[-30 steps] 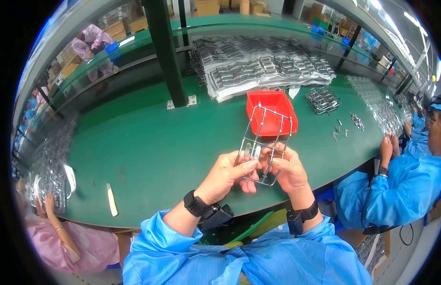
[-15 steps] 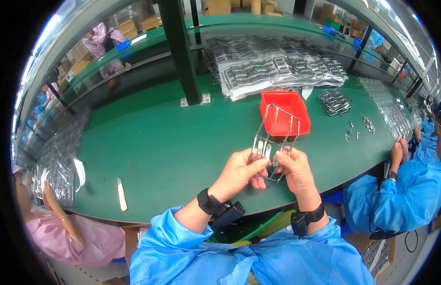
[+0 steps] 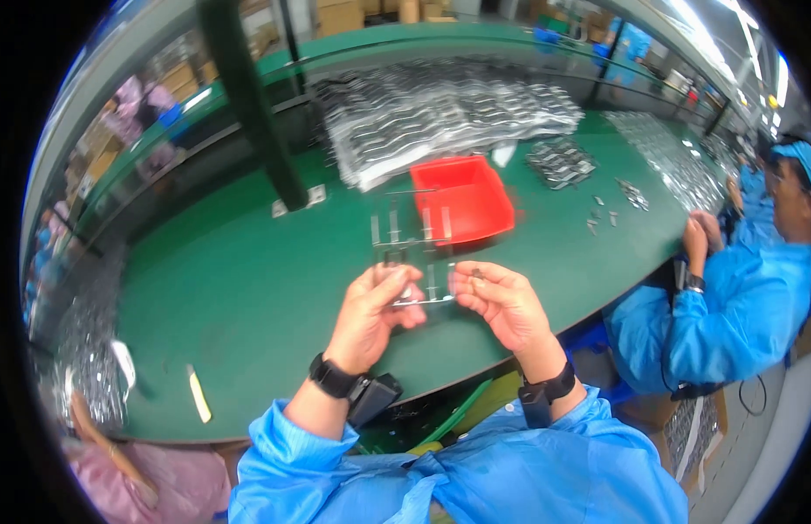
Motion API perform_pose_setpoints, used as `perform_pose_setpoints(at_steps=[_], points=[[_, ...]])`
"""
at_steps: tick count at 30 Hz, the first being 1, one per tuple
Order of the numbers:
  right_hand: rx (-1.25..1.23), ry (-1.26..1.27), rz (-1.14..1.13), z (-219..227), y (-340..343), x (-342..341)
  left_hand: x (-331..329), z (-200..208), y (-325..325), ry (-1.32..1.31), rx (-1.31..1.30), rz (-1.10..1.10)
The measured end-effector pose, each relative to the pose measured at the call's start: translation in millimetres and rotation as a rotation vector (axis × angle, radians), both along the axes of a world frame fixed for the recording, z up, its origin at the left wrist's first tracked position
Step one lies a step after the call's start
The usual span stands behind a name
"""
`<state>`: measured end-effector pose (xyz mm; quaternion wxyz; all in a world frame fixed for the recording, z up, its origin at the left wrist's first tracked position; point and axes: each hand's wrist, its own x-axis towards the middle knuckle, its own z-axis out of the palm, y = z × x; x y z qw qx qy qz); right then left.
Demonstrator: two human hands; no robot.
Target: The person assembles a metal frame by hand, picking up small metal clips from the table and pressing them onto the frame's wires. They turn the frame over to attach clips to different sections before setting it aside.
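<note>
A wire frame [image 3: 414,241] of thin metal rods stands up in front of me, blurred by motion. My left hand [image 3: 368,307] is closed on its lower left part, thumb on top. Beside the frame's lower right corner is my right hand [image 3: 508,307], its thumb and fingers pinched together. A small greyish metal piece [image 3: 478,273] shows at those fingertips; its exact kind is too blurred to tell. Just beyond the frame sits a red plastic bin [image 3: 493,225], partly behind the rods.
Stacked wire frames with white sheets [image 3: 458,122] lie at the back. A smaller pile [image 3: 560,162] and loose metal pieces [image 3: 632,194] are to the right. A yellow-handled knife [image 3: 199,397] lies at left. One co-worker [image 3: 728,297] sits right, another [image 3: 152,472] left.
My hands have drawn apart; the right one has come away from inside the frame to its right side. The view has swung, so the bench appears shifted left.
</note>
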<state>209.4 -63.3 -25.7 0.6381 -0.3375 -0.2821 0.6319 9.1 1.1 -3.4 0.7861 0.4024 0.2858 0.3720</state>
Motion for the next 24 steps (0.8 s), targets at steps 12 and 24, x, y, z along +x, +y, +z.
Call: perform_pose_setpoints(at_steps=[12, 24], points=[[-0.225, -1.445, -0.960, -37, -6, 225, 6, 0, -12, 0.106, 0.103, -0.057], [-0.001, -0.986, -0.587, 15, -9, 132, 2, 1, -9, 0.083, 0.142, -0.173]])
